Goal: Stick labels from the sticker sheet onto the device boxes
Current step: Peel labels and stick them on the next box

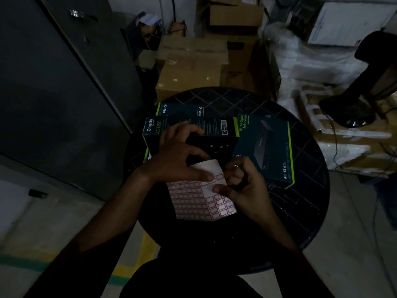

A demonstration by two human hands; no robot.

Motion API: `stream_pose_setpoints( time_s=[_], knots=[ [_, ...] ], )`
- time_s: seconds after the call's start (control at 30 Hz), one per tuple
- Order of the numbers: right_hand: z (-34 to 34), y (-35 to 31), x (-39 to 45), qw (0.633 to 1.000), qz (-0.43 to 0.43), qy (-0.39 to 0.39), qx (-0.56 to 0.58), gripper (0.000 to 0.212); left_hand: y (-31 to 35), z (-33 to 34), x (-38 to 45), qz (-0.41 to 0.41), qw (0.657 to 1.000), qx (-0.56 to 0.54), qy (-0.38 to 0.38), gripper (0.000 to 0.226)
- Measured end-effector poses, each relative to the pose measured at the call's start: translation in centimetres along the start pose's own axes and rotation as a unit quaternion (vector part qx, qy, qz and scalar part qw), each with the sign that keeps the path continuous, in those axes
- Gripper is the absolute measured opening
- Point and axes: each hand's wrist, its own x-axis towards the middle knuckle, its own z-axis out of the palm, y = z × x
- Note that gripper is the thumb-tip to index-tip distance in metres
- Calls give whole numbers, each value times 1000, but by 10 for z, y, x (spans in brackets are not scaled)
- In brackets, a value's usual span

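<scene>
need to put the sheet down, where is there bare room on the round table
Bare patches: the round black lattice table to the right, between the teal switch box and the rim, and the far rim behind the dark Omada boxes. Crowded: the centre, with boxes, red-bordered sticker sheet and both hands.

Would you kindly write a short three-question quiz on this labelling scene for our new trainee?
1. True or false: the sticker sheet lies flat and untouched on the round table.
2. Which printed words mark the box at the right?
A. 10-Port Gigabit PoE+ Switch
B. AC1350
C. Omada
3. Fill in: the right hand wears a ____ on one finger.

Key
1. False: both hands hold it. The left hand presses its upper part with the thumb, and the sheet's top edge curls up.
2. A: the switch box carries that text; the AC1350 box lies left of it.
3. ring
</scene>
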Motion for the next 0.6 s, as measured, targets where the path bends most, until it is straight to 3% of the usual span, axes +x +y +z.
stream_pose_setpoints(
  time_s=[0.17, 0.4, 0.6],
  knots=[
    [3, -13, 4, 998, -26, 10, -55, 40, -2, -6, 3, 2, 999, -34, -21, 53],
    [8, -8, 11, 991, -37, 47, -119, 17, -3, -7, 4, -30, 997, -65, -30, 21],
    [7, -11, 19, 981, -41, 51, -183, 15, -4, -8, 8, -31, 998, -50, -23, 19]
  ],
)
